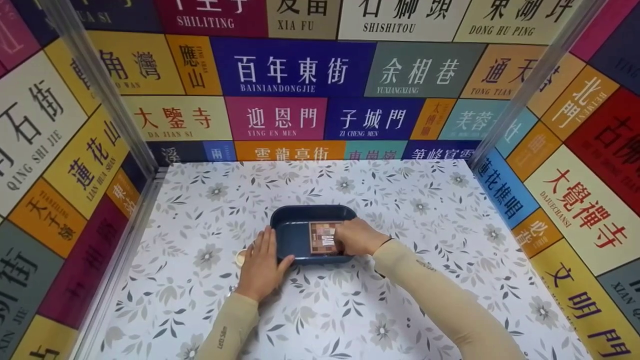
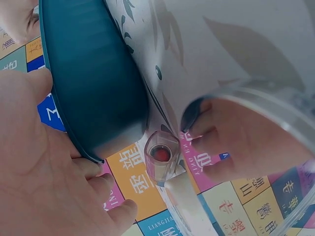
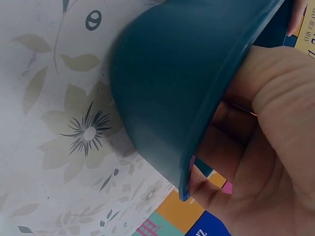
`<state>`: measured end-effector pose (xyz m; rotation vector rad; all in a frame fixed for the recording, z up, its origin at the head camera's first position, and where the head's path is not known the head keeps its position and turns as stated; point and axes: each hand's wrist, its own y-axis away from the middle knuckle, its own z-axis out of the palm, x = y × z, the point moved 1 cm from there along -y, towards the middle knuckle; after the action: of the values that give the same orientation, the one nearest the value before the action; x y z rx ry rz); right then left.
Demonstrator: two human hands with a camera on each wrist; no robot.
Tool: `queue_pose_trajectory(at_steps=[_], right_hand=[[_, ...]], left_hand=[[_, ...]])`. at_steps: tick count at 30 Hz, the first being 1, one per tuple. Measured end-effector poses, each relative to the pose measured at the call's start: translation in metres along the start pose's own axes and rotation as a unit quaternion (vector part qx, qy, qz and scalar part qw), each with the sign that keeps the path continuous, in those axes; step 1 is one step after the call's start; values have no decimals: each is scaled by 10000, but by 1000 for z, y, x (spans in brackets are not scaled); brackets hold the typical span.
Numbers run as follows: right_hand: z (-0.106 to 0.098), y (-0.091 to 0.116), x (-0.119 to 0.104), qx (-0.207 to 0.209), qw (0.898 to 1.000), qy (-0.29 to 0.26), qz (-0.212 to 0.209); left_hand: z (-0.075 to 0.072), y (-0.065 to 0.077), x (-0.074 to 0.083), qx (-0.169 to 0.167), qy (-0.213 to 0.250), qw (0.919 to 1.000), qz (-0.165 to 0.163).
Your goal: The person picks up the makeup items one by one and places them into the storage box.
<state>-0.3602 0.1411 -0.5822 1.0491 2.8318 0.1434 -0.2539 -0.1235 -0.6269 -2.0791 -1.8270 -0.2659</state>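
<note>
A dark blue, rounded rectangular dish (image 1: pixel 291 240) sits on the table. In its right half lies a square eyeshadow palette (image 1: pixel 320 235) with brown-toned blocks and a pale label. My right hand (image 1: pixel 357 236) reaches over the dish's right rim and pinches the palette's right side with bent fingers; its fingertips are partly hidden. At the dish's left end rests my left hand (image 1: pixel 261 262), its fingers fairly straight along the outside and its thumb at the front wall. In the left wrist view, the thumb (image 2: pixel 42 81) touches the rim.
Partly behind my left hand is a small round beige item (image 1: pixel 240 257). A clear pinkish piece with a red centre (image 2: pixel 161 153) stands near the dish in the left wrist view. Floral paper covers the table (image 1: pixel 380 310); printed walls (image 1: pixel 295 67) and metal posts (image 1: pixel 525 75) enclose it.
</note>
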Motion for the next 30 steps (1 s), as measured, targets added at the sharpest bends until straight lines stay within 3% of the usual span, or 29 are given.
queue_pose_trajectory(at_steps=[9, 15, 23, 30], right_hand=[[-2, 5, 1, 85, 9995, -282, 118], [-11, 12, 3, 459, 9954, -810, 231], [-14, 28, 10, 1339, 9879, -632, 472], [-1, 41, 18, 1433, 9834, -740, 827]], left_hand=[[-3, -1, 2, -130, -4, 9999, -68], [-4, 0, 2, -192, -35, 9998, -95], [-4, 1, 0, -3, -178, 9998, 40], [-3, 0, 0, -35, -182, 9998, -1]])
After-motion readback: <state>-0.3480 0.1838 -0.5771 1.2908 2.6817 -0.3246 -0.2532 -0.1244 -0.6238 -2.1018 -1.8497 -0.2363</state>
